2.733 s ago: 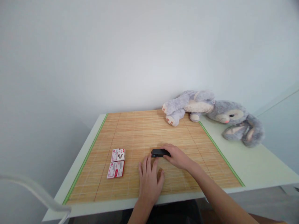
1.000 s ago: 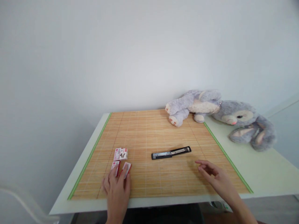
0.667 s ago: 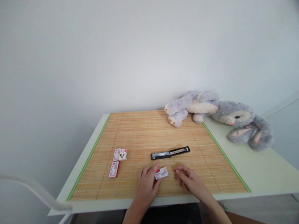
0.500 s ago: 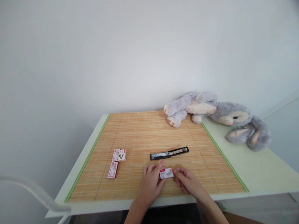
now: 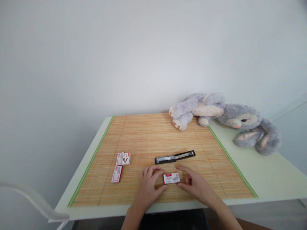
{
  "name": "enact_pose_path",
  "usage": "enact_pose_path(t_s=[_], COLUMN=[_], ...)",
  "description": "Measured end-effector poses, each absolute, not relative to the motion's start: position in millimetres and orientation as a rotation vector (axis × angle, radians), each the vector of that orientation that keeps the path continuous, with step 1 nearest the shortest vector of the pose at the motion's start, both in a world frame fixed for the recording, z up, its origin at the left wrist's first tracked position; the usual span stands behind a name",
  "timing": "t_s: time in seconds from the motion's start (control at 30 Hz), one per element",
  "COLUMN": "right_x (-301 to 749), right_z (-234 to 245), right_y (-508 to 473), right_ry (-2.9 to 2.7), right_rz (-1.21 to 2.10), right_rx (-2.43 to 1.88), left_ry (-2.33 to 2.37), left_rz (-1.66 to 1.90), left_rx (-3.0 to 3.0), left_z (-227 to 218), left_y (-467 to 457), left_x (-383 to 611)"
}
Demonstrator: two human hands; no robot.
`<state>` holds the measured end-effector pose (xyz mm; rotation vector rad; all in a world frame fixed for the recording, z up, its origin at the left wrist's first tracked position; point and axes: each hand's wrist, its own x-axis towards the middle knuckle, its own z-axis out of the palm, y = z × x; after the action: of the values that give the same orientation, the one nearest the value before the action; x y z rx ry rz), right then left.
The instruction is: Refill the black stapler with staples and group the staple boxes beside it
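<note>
A small red and white staple box [image 5: 171, 178] lies on the bamboo mat near its front edge. My left hand [image 5: 149, 186] is curved around the box's left end, thumb and fingers apart. From the other side, my right hand [image 5: 194, 184] spreads thumb and forefinger around the right end; its thumb is close to the lower right corner, and whether it touches I cannot tell. Just beyond the box rests a black stapler [image 5: 165, 159], folded out flat with its metal inside showing.
On the left of the bamboo mat [image 5: 144, 134] sit another red-edged box [image 5: 117, 173] and some white and red boxes [image 5: 123, 158]. A grey plush rabbit [image 5: 208, 110] lies across the back right. A pale curved bar [image 5: 31, 196] crosses the lower left.
My left hand has loosened from the staple box and drawn left. My right hand has opened its thumb and forefinger. The box now lies free on the mat, its red end showing.
</note>
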<state>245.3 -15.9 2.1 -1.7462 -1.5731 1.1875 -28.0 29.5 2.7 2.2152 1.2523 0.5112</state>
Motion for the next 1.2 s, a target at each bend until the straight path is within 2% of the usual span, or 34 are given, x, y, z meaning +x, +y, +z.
enact_pose_path(t_s=[0.4,0.8,1.03,1.2], right_x=[242,167,203,226], right_z=[29,41,43,23], right_y=[-2,32,23,2], right_ry=[-1.965,-2.244,-2.102,-1.895], right_rz=[0.946,0.753,0.848,0.957], right_rx=[-1.839,-1.803,-1.703,-1.683], left_ry=[1.278,1.29,1.306,1.296], left_rz=[0.5,0.522,0.537,0.516], left_rx=[2.21,2.22,2.194,2.182], left_z=[6,6,5,7], left_y=[36,35,35,35], left_x=[-44,-43,-41,-41])
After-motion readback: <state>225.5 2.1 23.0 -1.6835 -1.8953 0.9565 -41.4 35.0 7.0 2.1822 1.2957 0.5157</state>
